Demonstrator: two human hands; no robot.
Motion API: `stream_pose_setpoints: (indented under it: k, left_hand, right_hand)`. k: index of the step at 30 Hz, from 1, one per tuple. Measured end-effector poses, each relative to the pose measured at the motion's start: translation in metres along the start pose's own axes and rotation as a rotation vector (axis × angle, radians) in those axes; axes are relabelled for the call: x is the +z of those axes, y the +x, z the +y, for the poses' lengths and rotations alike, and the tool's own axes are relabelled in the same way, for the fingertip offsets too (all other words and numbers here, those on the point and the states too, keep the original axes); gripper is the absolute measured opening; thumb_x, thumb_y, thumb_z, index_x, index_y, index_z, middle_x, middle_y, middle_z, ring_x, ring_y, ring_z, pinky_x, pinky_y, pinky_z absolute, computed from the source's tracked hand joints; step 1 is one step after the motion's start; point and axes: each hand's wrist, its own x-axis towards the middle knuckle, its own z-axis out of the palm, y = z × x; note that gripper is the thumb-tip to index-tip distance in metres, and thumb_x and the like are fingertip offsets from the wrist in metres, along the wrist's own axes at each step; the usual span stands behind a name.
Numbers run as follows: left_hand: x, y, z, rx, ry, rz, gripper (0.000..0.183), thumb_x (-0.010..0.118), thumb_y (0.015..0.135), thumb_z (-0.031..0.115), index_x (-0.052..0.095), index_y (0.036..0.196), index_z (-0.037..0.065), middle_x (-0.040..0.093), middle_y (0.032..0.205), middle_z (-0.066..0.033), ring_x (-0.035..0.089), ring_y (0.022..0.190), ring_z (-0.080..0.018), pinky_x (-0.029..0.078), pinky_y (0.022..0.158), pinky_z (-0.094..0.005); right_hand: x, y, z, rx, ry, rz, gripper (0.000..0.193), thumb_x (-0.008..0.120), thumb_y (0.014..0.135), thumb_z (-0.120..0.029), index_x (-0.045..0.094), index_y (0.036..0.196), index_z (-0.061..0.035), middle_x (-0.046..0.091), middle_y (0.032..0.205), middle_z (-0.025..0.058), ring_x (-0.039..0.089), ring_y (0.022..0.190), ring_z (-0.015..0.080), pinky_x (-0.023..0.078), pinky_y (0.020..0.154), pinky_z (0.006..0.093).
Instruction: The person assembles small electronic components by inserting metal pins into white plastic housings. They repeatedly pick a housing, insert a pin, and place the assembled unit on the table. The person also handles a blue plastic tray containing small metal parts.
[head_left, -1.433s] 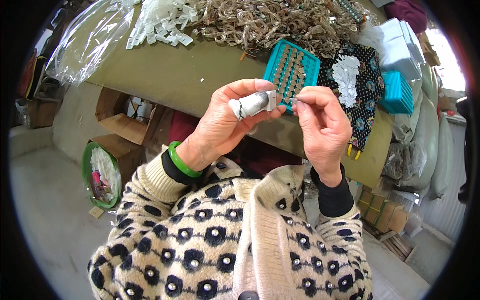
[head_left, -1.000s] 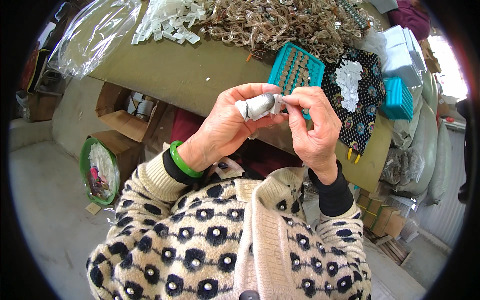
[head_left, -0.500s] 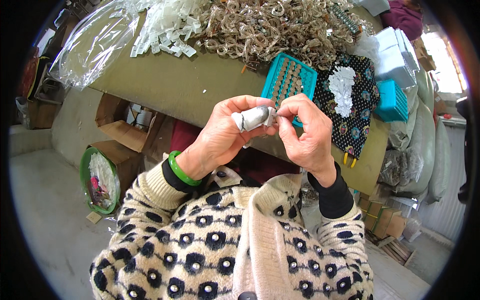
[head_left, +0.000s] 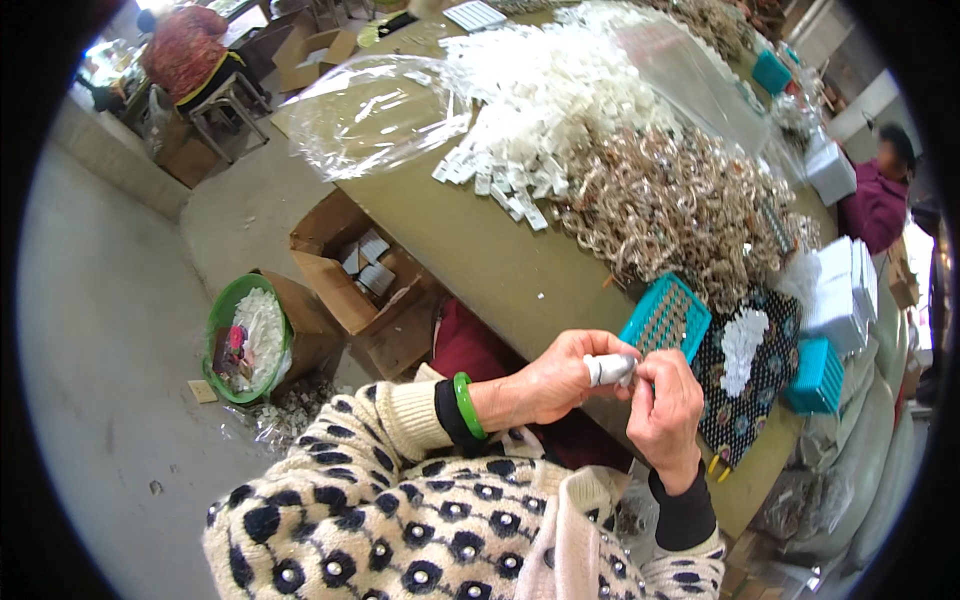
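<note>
My left hand (head_left: 548, 388) and my right hand (head_left: 668, 412) meet in front of me, over the table's near edge. A white wrapping or finger cover (head_left: 606, 370), smudged grey at its tip, is on my left thumb. Both hands are closed, with thumbs and fingertips pinched together at one spot. What they hold there is small and mostly hidden. Just beyond the fingers lies a teal tray (head_left: 647, 302) with rows of small brownish round pieces. Right of it, a pile of flat white pieces (head_left: 743, 352) rests on a dark patterned cloth (head_left: 716, 412).
Clear-brown looped bands (head_left: 690, 205) and white plastic pieces (head_left: 570, 95) are heaped on the table (head_left: 480, 250). White boxes (head_left: 835, 290) and a teal basket (head_left: 815, 375) stand at right. A carton (head_left: 350, 305) and green tub (head_left: 212, 330) are at left. Other people sit farther off.
My view has swung left, so the hands and table appear lower and farther right. The hands stay together; the small pale piece seen between the fingertips is now mostly covered.
</note>
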Motion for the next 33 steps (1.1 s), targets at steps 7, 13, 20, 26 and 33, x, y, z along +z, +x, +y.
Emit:
stream_pose_setpoints:
  k: [7,13,20,26,33]
  left_hand:
    - [-0.018,-0.016,0.085,0.568,0.839,0.067,0.017,0.078,0.079,0.003,0.068,0.093,0.003,0.066,0.093,-0.0040,0.064,0.083,-0.0123,0.053,0.074,-0.0256]
    - [-0.100,0.003,0.254,0.900,1.682,0.397,0.010,0.063,0.083,-0.002,0.065,0.092,0.002,0.065,0.099,-0.0023,0.063,0.087,-0.0132,0.050,0.076,-0.0278]
    - [-0.152,0.014,0.319,0.722,2.301,0.557,0.028,0.063,0.083,0.009,0.071,0.109,0.004,0.065,0.127,-0.0160,0.061,0.114,-0.0375,0.044,0.102,-0.0420]
    - [-0.112,0.014,0.250,0.941,1.992,0.617,0.021,0.066,0.084,0.004,0.072,0.104,0.004,0.072,0.106,-0.0139,0.069,0.097,-0.0254,0.053,0.084,-0.0339]
    - [-0.042,0.034,0.118,0.811,1.458,0.220,0.016,0.069,0.082,-0.002,0.072,0.096,0.003,0.072,0.088,-0.0096,0.069,0.079,-0.0178,0.054,0.072,-0.0284]
  right_hand:
    - [-0.014,0.003,0.001,0.093,0.137,0.046,0.018,0.068,0.078,0.009,0.060,0.091,-0.0009,0.062,0.085,0.0144,0.062,0.075,0.0306,0.052,0.068,0.0352]
    - [-0.032,-0.007,0.021,0.268,0.185,0.109,0.012,0.067,0.082,0.008,0.060,0.088,0.0001,0.063,0.081,0.0109,0.061,0.067,0.0208,0.050,0.061,0.0293]
    - [-0.044,-0.008,0.044,0.341,0.120,0.165,0.010,0.069,0.084,0.004,0.061,0.087,-0.0010,0.062,0.078,0.0068,0.061,0.064,0.0149,0.048,0.059,0.0263]
    - [-0.057,0.023,0.088,0.497,0.078,0.197,0.009,0.062,0.093,-0.007,0.063,0.091,0.0012,0.063,0.076,0.0013,0.057,0.067,0.0064,0.046,0.062,0.0231]
    - [-0.034,0.104,0.146,0.248,-0.177,0.399,0.014,0.068,0.089,-0.014,0.067,0.086,0.0001,0.065,0.079,0.0124,0.064,0.070,0.0253,0.050,0.067,0.0376]
